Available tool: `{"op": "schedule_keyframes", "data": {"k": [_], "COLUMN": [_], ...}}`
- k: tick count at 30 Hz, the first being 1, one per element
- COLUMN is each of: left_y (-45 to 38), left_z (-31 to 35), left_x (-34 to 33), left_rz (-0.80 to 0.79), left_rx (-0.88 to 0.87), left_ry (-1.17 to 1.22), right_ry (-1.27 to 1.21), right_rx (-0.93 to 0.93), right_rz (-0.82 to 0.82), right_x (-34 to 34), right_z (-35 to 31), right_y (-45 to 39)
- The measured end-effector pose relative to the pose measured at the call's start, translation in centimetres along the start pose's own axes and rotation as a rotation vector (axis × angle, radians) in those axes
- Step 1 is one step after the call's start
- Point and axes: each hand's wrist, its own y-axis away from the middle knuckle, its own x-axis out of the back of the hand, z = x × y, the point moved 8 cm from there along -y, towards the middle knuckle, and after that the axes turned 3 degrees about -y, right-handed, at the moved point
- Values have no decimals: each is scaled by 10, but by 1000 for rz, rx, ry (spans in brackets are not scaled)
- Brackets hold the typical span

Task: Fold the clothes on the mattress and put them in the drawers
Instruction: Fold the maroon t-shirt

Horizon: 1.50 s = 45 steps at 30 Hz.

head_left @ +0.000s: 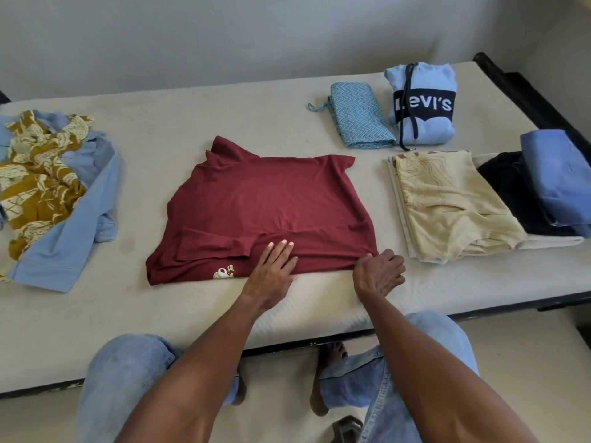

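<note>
A maroon T-shirt [265, 199] lies partly folded in the middle of the mattress [160, 129], one sleeve turned in across its near part. My left hand [271, 273] presses flat on the shirt's near edge with straight fingers. My right hand [379, 271] pinches the shirt's near right corner with curled fingers. At the left lies an unfolded heap: a light blue garment [80, 219] with a mustard patterned cloth [38, 180] on top. No drawers are in view.
Folded clothes sit at the right: a teal zigzag piece [359, 115], a light blue Levi's hoodie [422, 103], a beige printed shirt [447, 203], a black garment [511, 193] and a blue one [559, 174]. My knees in jeans are below the mattress's near edge. A wall runs behind.
</note>
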Motion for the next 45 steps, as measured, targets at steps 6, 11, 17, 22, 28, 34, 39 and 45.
{"op": "schedule_keyframes", "data": {"k": [6, 11, 17, 22, 28, 34, 39, 45], "left_y": [-2, 4, 8, 17, -16, -94, -176, -244], "left_z": [16, 12, -14, -56, -110, -181, -220, -234], "left_x": [6, 5, -15, -12, 30, 32, 28, 9], "left_rz": [78, 62, -181, -13, 326, 89, 195, -96], "left_rx": [51, 47, 234, 450, 498, 599, 412, 189], "left_ry": [70, 241, 207, 265, 124, 30, 44, 105], "right_ry": [-109, -25, 164, 229, 191, 237, 186, 367], "right_rx": [-74, 178, 548, 583, 520, 387, 779, 893], "right_rz": [-16, 36, -125, -70, -1, -7, 60, -149], "right_x": [8, 12, -20, -19, -17, -30, -52, -88], "right_z": [13, -7, -32, -53, -91, -139, -227, -269], "right_y": [-10, 0, 10, -3, -25, -88, -129, -186]}}
